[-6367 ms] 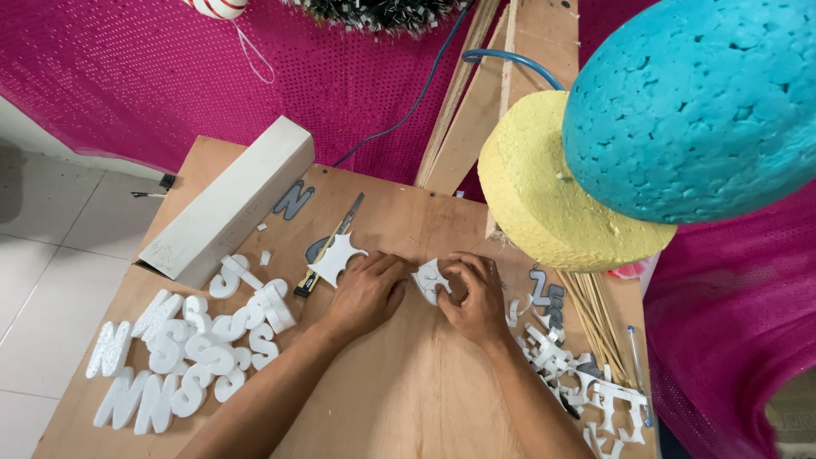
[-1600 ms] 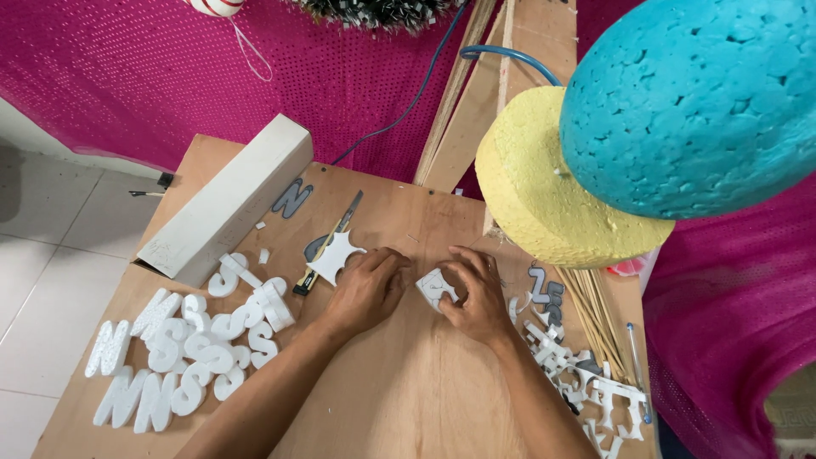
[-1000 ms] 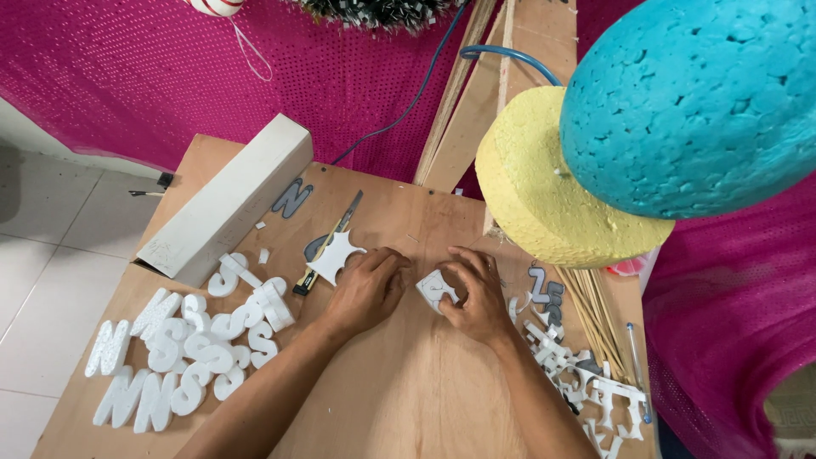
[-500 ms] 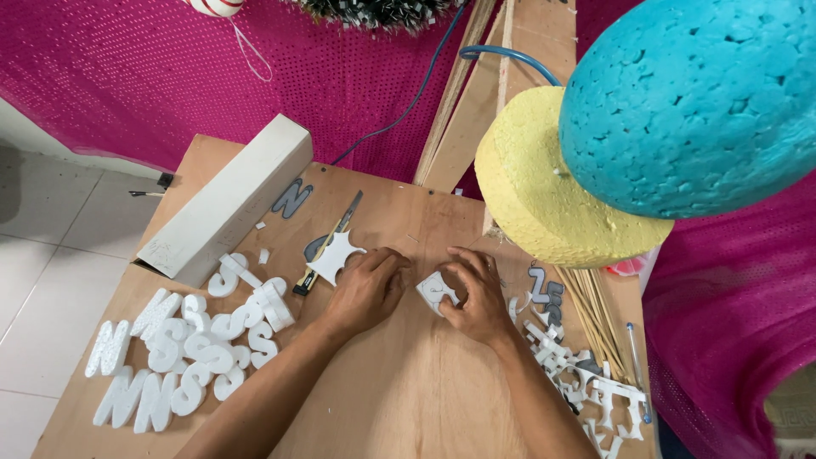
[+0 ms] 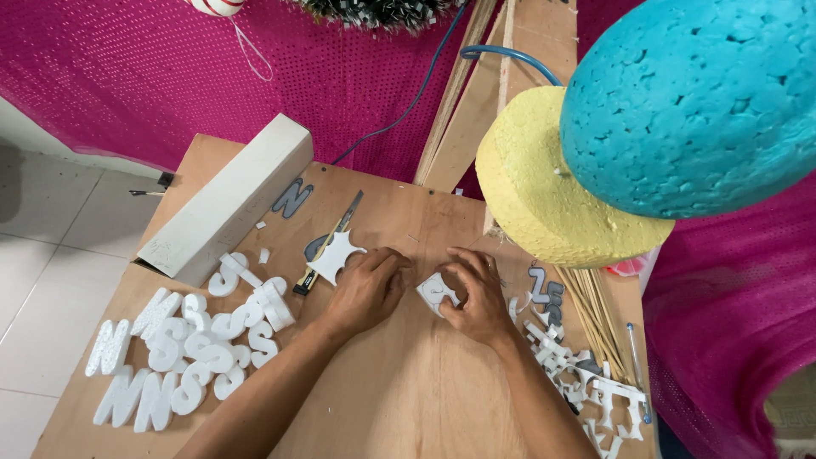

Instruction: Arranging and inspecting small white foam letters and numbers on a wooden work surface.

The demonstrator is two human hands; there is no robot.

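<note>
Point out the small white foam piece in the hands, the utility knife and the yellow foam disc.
small white foam piece (image 5: 435,291), head view, its marked top face.
utility knife (image 5: 340,228), head view, mid-handle.
yellow foam disc (image 5: 544,195), head view, its rough face.

We have open table (image 5: 408,399) near us, between our forearms. Foam letters (image 5: 187,344) crowd the left, foam scraps (image 5: 578,374) and sticks (image 5: 595,319) the right; the yellow foam ball (image 5: 544,195) overhangs.
</note>
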